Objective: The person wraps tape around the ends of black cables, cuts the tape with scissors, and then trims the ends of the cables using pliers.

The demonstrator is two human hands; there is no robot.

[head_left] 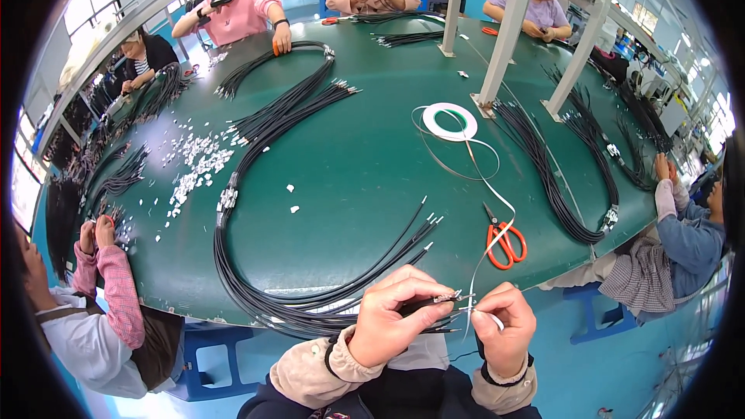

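Pinching the black cable bundle (326, 295) near its metal-tipped end, your left hand (388, 314) has its grip closed on the wires just off the table (349, 163) edge. Your right hand (504, 330) holds a thin white tape strip (497, 202) between fingertips, touching the cable tip. Beyond the bundle lie orange-handled scissors (504, 240), and farther off the white tape roll (450, 120). White connector pieces (198, 167) scatter left of the bundle's loop. Other people work around the table.
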